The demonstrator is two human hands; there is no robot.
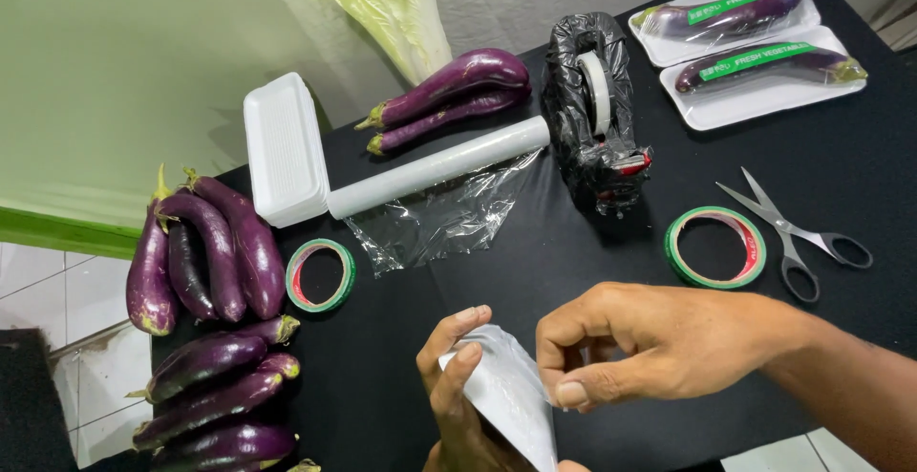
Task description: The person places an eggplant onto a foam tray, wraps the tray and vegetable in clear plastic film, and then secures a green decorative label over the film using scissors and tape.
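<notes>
A black table fills most of the frame. At the lower left edge a pile of purple eggplants is seen, with two more eggplants at upper centre beside a pale cabbage. At upper right, two wrapped trays of eggplant are laid side by side. A roll of cling film runs diagonally from a stack of white foam trays up toward a black-wrapped tape dispenser, a loose sheet of film spread below it. Scissors and a green tape ring lie at right, a second tape ring at left. At bottom centre a white foam tray is held tilted on edge, its long axis running from upper left down to lower right. It is gripped by the left hand, fingers curled over its upper end, and pinched at its right edge by the right hand.
</notes>
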